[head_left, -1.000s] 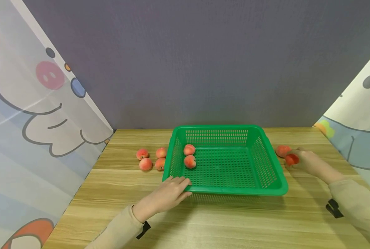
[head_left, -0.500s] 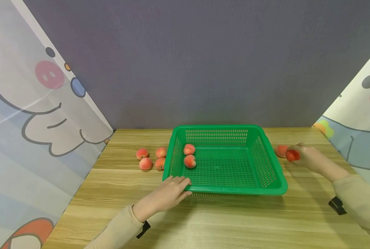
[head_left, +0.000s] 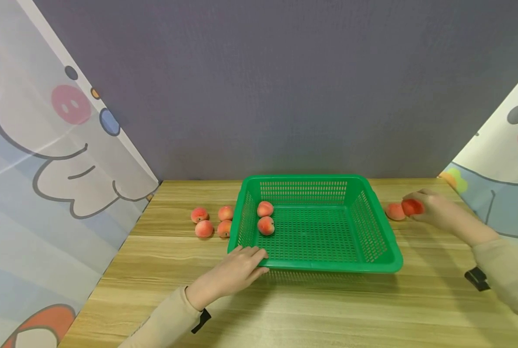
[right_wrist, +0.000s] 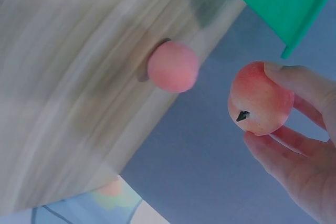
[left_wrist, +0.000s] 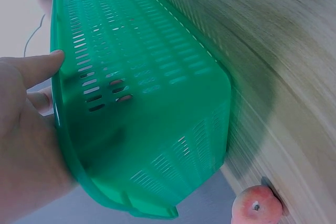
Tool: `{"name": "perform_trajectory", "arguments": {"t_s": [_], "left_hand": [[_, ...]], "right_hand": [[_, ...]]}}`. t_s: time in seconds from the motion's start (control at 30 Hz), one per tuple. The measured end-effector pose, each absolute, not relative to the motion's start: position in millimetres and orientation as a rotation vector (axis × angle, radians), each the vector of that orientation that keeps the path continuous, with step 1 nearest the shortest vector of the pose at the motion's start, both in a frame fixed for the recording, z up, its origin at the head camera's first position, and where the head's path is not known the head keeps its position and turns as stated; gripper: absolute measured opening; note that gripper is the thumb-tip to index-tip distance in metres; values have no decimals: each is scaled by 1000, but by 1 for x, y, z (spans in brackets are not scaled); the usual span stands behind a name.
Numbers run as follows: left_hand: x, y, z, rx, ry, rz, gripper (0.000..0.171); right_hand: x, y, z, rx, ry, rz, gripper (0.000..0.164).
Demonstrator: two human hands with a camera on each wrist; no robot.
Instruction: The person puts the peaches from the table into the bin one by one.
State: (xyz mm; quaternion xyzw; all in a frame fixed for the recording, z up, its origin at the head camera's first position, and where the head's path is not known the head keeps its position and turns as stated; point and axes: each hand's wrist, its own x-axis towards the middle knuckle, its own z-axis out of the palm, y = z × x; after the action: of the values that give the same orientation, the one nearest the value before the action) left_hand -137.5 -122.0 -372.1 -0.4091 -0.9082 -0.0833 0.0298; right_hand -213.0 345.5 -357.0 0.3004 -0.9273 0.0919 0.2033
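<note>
One dark grey wall (head_left: pixel 276 87) fills the upper middle of the head frame, with cartoon-printed sheets (head_left: pixel 97 179) along the frame's left and right edges. Below the wall, a wood-grain table (head_left: pixel 311 309) spans the lower middle. On it, slightly right of centre, stands a slotted green basket (head_left: pixel 324 267). Beige sleeves (head_left: pixel 509 275) reach in from the bottom left and lower right. The left hand (head_left: pixel 232 270) grips the basket's near rim close to its left corner, thumb outside. At the right of the frame, the right hand (head_left: pixel 433 210) pinches a peach (right_wrist: pixel 260 98) between thumb and fingertips. Another peach (head_left: pixel 395 211) rests on the table between basket and right hand. Two peaches (head_left: pixel 266 225) sit inside the basket, towards its left; four peaches (head_left: pixel 204 229) lie on the table just left of it. The pinched fruit carries a tiny dark stem (right_wrist: pixel 243 116).
</note>
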Motion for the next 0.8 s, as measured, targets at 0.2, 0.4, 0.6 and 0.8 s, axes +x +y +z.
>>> {"name": "perform_trajectory", "arguments": {"t_s": [0.2, 0.4, 0.6, 0.8], "left_hand": [[-138, -122, -372, -1259, -2794, -256, 18], [-138, -122, -373, -1267, -2784, -255, 18], [-139, -122, -373, -1272, -2770, -260, 17], [-138, -122, -373, -1265, -2756, -251, 17]], "right_hand": [[-213, 341, -346, 824, -2621, 245, 43], [-217, 336, -339, 864, -2536, 217, 48], [-217, 329, -332, 861, -2504, 205, 48], [-216, 319, -323, 845, -2537, 223, 44]]}}
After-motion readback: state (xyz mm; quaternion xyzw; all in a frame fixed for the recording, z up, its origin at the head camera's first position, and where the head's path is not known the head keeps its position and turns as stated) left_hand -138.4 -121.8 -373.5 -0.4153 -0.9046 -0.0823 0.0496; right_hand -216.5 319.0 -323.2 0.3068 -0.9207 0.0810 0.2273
